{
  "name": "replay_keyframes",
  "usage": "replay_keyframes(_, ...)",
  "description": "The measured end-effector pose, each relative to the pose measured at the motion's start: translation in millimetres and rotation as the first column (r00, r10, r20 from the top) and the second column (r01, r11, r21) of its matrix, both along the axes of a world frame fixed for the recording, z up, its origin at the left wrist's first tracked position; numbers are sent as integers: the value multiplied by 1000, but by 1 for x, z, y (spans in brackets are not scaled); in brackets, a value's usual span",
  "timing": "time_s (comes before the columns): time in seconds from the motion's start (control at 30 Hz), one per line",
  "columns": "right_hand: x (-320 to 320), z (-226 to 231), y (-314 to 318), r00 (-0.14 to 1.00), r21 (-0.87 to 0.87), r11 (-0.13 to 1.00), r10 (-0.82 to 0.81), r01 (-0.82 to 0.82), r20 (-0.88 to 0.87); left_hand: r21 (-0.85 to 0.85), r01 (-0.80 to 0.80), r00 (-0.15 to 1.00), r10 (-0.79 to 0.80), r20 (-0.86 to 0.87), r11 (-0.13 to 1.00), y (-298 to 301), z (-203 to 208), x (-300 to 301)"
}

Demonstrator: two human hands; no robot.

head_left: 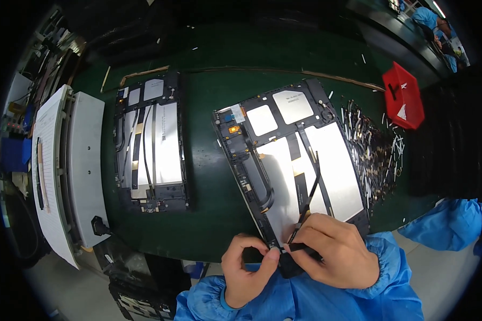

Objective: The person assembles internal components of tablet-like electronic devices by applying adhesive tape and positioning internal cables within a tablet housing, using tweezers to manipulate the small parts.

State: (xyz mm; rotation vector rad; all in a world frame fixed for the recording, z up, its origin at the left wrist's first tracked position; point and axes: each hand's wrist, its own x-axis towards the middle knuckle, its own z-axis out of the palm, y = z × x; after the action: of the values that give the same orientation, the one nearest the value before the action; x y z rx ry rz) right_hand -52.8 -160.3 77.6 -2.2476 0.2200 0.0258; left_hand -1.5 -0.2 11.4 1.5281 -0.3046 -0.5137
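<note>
An opened tablet (pixel 284 160) lies tilted in front of me on the green table, with silver panels, black strips and a black frame. Over its near left corner, my left hand (pixel 250 270) has thumb and forefinger pinched together at the frame's edge; anything between them is too small to make out. Close beside those fingertips, my right hand (pixel 334 251) is closed on a long thin black strip (pixel 310 195), which slants up across the silver panel. The strip's lower part is partly hidden by my fingers, as is the tablet's near end.
Another opened tablet (pixel 163 144) lies to the left. Beyond it are a pale box (pixel 88 160), a paper sheet (pixel 51 187) with pens, and a black plug (pixel 99 226). A heap of thin strips (pixel 372 155) and a red bin (pixel 407 96) sit right.
</note>
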Motion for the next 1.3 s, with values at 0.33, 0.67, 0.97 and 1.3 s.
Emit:
replay_keyframes(0.33, 6, 7, -4, 997, 49, 997, 59, -57, -46, -102, -29, 994, 18, -108, 994, 3, -8, -4)
replay_keyframes(0.67, 9, 6, -1, 994, 67, 996, 66, -60, -88, -87, 16, 997, -10, 70, 996, 4, -12, 0)
replay_keyframes(0.97, 10, 5, 2, 999, 58, 998, 1, 2, -51, -7, 10, 989, -9, 149, 1000, 3, -11, 1)
replay_keyframes(1.3, 6, 5, -7, 980, -64, 978, 196, -197, -27, 73, 135, 991, -136, 8, 988, 5, -2, 16)
